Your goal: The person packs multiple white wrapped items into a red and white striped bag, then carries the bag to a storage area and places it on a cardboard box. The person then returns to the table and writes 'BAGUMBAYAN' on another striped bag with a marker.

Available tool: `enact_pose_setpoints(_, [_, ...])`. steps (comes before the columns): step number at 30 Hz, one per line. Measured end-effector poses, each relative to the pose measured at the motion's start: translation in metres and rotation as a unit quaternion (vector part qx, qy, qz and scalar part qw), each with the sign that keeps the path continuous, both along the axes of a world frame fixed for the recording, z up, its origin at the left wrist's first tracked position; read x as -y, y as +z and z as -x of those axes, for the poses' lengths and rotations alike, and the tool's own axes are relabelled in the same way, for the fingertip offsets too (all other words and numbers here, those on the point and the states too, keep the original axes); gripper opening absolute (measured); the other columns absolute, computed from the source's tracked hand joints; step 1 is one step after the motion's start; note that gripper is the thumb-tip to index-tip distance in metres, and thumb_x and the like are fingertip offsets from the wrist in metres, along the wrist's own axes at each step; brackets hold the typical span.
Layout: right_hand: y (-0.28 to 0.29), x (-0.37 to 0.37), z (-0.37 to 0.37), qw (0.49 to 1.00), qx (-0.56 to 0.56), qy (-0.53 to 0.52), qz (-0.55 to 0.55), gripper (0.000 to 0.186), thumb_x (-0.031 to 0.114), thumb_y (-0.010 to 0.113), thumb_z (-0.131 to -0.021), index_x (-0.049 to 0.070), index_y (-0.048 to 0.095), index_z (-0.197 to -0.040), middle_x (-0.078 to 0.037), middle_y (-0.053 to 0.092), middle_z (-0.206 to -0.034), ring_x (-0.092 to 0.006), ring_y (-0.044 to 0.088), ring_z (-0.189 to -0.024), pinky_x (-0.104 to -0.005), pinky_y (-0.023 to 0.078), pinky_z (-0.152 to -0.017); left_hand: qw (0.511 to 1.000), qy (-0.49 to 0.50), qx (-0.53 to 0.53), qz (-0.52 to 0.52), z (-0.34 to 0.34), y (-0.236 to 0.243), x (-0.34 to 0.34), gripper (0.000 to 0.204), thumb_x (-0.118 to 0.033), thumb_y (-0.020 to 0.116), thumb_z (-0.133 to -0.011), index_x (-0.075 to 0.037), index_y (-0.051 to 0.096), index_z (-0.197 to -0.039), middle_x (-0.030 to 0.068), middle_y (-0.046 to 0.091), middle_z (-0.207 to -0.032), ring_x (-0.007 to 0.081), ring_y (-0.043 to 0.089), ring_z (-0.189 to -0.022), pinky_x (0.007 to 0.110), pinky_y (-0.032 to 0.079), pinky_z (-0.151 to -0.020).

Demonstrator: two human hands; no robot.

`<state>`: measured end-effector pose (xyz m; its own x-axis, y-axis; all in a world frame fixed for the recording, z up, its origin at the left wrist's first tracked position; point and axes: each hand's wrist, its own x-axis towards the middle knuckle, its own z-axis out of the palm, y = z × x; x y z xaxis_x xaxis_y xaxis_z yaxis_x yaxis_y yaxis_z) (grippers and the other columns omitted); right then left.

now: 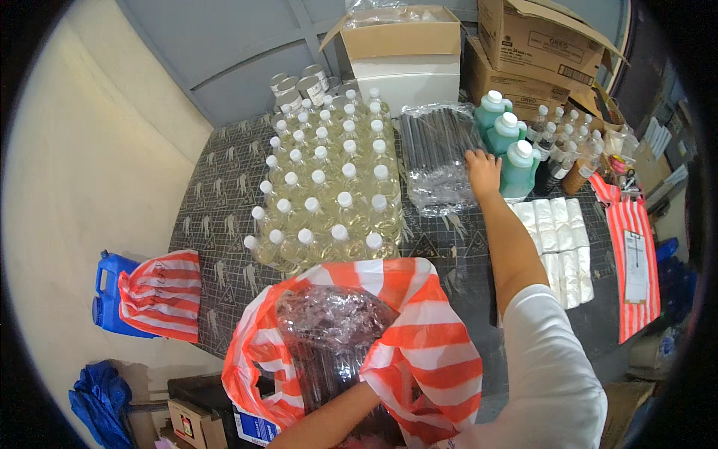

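Right hand: I had my right hand (482, 170) flat and spread on the right edge of the clear pack of dark sticks (437, 157); it pressed on the pack, fingers open, nothing gripped.
Left hand: my left hand (357, 400) sat low in the mouth of the red-and-white striped bag (426, 337); the plastic hid the fingers, so I could not tell how they stood.
Key relation: the pack lay just left of my right hand, its long axis running away from me across the tabletop (217, 217); the right hand was far nearer to it than the left.
In the bag: a second clear bundle of dark sticks (333, 322) stood on end, crinkled top toward the camera.
Packages: a block of clear bottles with white caps (325, 191) stood left of the pack; 3 green jugs with white caps (508, 142) stood just right of my hand; folded white bags (561, 239) lay nearer me on the right.
Boxes: brown cartons (523, 52) with dark printed labels stood stacked at the back right.
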<state>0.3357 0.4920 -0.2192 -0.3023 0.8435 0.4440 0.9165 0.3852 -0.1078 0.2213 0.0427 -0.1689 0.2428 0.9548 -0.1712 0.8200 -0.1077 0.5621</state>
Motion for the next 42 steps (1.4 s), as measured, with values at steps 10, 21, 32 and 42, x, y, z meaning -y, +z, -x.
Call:
enact_pose_setpoints(10, [0.298, 0.098, -0.084, 0.946, -0.274, 0.032, -0.168, 0.016, 0.024, 0.061, -0.099, 0.009, 0.055, -0.101, -0.020, 0.070, -0.088, -0.0465, 0.066, -0.087, -0.0537, 0.050, -0.070, 0.983, -0.002, -0.124, 0.133, 0.064, 0.215, 0.014, 0.042, -0.035, 0.072, -0.088, -0.009, 0.067, -0.120, 0.0193, 0.066, -0.115, 0.0385, 0.062, -0.113, 0.048, 0.050, -0.099])
enact_pose_setpoints(21, [0.490, 0.387, 0.018, 0.920, -0.012, 0.243, -0.308, 0.010, 0.012, 0.062, -0.089, 0.009, 0.059, -0.098, -0.012, 0.070, -0.080, -0.0329, 0.069, -0.074, -0.0431, 0.051, -0.067, 0.912, 0.162, 0.090, -0.366, 0.049, 0.364, 0.010, 0.103, -0.020, 0.090, -0.065, -0.004, 0.039, -0.153, 0.0242, 0.059, -0.141, 0.0374, 0.058, -0.131, 0.043, 0.045, -0.108])
enact_pose_setpoints(32, [0.220, 0.511, 0.005, 0.934, 0.210, 0.286, 0.050, 0.035, 0.038, 0.061, -0.092, 0.012, 0.075, -0.110, -0.012, 0.054, -0.126, -0.0405, 0.050, -0.129, -0.0652, 0.030, -0.111, 0.799, 0.248, 0.479, -0.267, 0.223, 0.239, 0.067, 0.067, 0.004, 0.075, -0.077, -0.001, 0.051, -0.140, 0.0104, 0.067, -0.124, 0.0236, 0.066, -0.111, 0.035, 0.049, -0.100])
enact_pose_setpoints(42, [0.134, 0.432, -0.117, 0.947, -0.170, 0.099, 0.253, 0.042, 0.014, 0.075, -0.085, 0.008, 0.068, -0.126, -0.016, 0.054, -0.144, -0.0353, 0.055, -0.128, -0.0430, 0.040, -0.113, 0.910, 0.125, 0.394, -0.034, 0.217, 0.123, 0.034, 0.083, 0.009, 0.074, -0.075, -0.003, 0.042, -0.151, 0.0103, 0.065, -0.127, 0.0215, 0.069, -0.102, 0.035, 0.056, -0.090])
